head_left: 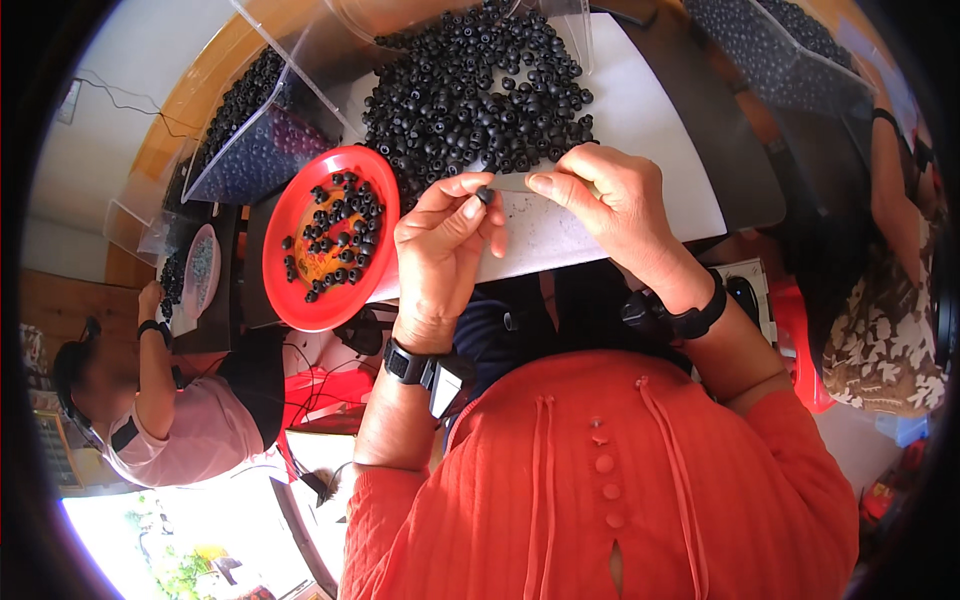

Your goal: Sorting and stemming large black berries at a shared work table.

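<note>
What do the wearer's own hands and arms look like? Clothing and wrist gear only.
Left hand and right hand: both ungloved. Red-orange sleeves stop partway down the arms, leaving forearms bare. Left wrist: black strap with a boxy device, its face pale. Right wrist: black band carrying a dark, chunky unit.

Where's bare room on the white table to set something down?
Bare: the white table between the black beads, the right hand and the table's right edge. Crowded: the far middle, under beads, and left, at the red plate.
</note>
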Available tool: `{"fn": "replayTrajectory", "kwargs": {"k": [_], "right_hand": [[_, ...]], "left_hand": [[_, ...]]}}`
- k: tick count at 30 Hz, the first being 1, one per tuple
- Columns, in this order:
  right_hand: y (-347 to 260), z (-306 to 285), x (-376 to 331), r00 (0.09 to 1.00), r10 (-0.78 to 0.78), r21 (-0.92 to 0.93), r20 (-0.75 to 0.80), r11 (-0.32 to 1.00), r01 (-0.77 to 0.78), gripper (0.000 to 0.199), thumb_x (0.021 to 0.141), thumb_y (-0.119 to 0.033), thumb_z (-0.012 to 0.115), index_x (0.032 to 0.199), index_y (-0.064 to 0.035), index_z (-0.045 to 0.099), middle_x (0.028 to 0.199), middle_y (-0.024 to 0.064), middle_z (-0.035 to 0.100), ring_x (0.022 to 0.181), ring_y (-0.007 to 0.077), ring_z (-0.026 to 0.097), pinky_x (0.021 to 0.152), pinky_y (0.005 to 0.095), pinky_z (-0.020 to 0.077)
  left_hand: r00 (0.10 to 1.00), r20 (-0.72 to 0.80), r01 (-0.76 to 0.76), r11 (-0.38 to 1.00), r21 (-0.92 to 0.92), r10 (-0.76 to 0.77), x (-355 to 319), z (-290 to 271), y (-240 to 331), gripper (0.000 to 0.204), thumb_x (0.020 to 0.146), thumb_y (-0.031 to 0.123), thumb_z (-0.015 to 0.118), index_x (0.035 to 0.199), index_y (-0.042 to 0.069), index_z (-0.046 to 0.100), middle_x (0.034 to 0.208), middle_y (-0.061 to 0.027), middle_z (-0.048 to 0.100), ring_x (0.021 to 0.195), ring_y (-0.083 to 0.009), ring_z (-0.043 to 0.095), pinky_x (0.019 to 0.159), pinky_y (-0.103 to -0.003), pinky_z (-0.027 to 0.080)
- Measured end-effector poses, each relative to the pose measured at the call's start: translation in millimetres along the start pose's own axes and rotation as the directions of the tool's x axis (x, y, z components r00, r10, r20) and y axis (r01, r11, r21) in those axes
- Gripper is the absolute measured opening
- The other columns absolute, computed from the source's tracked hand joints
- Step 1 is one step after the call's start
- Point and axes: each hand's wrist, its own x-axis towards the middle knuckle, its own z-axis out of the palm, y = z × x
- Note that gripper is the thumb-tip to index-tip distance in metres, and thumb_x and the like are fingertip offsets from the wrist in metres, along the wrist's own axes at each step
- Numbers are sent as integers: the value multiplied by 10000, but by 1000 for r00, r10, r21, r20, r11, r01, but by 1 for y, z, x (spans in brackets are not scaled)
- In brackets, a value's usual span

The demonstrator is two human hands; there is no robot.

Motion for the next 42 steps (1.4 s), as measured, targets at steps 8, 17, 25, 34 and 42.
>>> {"fn": "replayTrajectory", "kwargs": {"k": [8, 17, 25, 34, 42], "right_hand": [[0, -3, -3, 998, 20, -10, 61, 1000, -20, 342, 890, -254, 842, 713, -48, 634, 608, 93, 564, 521, 277, 552, 497, 400, 411], [0, -2, -1, 999, 10, -8, 52, 1000, -10, 395, 902, -291, 842, 692, -54, 606, 580, 93, 527, 504, 263, 525, 491, 391, 402], [-2, -2, -2, 999, -16, -14, 46, 1000, 16, 396, 900, -302, 843, 685, -61, 614, 577, 90, 532, 504, 266, 534, 490, 393, 408], [-1, -2, -2, 998, -27, -21, 49, 999, 28, 399, 902, -309, 838, 678, -66, 614, 576, 86, 539, 505, 270, 548, 487, 397, 411], [-1, -1, 0, 998, 11, -15, 67, 1000, -10, 409, 907, -319, 834, 677, -68, 607, 569, 83, 529, 494, 268, 517, 484, 397, 398]], "left_hand": [[1000, -28, -6, 994, 112, 10, -4, 7, 0, 271, 1049, -13, 607, 1300, -75, 687, 1040, -155, 714, 854, -225, 684, 717, -344, 575], [996, -51, -65, 984, 164, 74, -7, 7, -4, 270, 1047, -54, 586, 1292, -84, 696, 1159, -123, 674, 930, -218, 679, 708, -335, 603], [986, -15, -158, 967, 198, 164, -9, 11, -6, 274, 1041, -71, 580, 1287, -84, 701, 1182, -117, 643, 918, -208, 666, 711, -330, 609], [986, -10, -162, 967, 197, 167, -8, 10, -6, 276, 1040, -75, 578, 1287, -84, 701, 1182, -116, 642, 904, -201, 657, 725, -323, 603], [993, -35, -100, 971, 217, 110, -7, 7, -5, 282, 1048, -63, 571, 1299, -78, 700, 1192, -100, 636, 907, -200, 658, 734, -318, 600]]}}
